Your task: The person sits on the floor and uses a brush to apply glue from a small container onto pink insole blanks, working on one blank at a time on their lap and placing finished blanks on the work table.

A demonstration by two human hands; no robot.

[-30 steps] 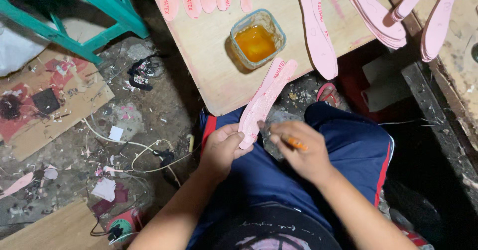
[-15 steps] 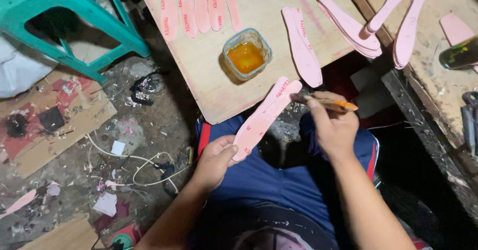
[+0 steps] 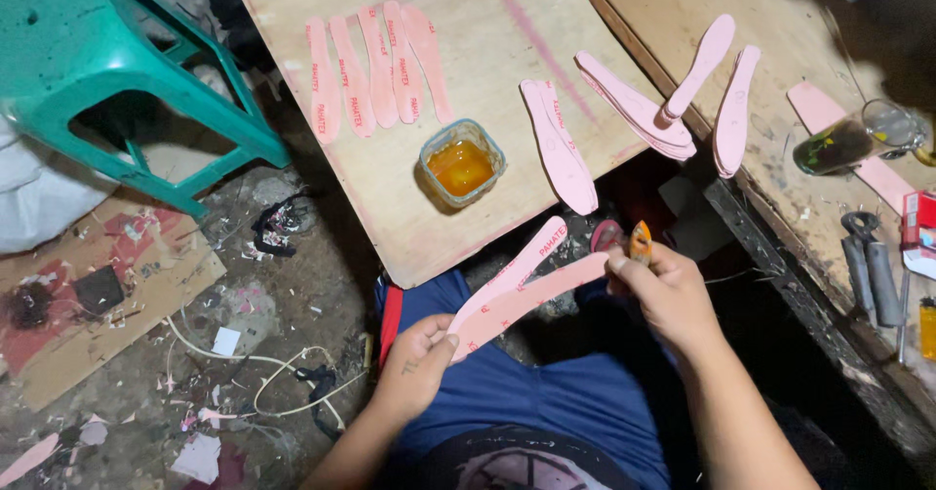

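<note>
Since half a second ago, one pink strip in the hands has become two fanned apart, and the right hand [image 3: 668,290] has dropped from beside the board's edge to the strips' far end.

Left hand [image 3: 421,358] has its fingers curled shut around the near ends of the two pink insole strips [image 3: 522,290], thumb pressed on top, pinning both together over the lap in blue shorts [image 3: 546,402]. From that pinch the strips spread into a narrow V, the upper one rising toward the corner of the plywood board [image 3: 487,90], the lower one running across to the right hand. That hand pinches the lower strip's tip between thumb and forefinger, while its other fingers stay closed on a small brush with an orange handle [image 3: 640,241] that sticks up above the knuckles.

On the board, a square tub of amber glue [image 3: 462,163] stands just beyond the strips, a row of five pink strips [image 3: 375,76] to its upper left and more pink soles [image 3: 561,149] to its right. A green plastic stool [image 3: 107,90] stands on the littered floor at the left.
</note>
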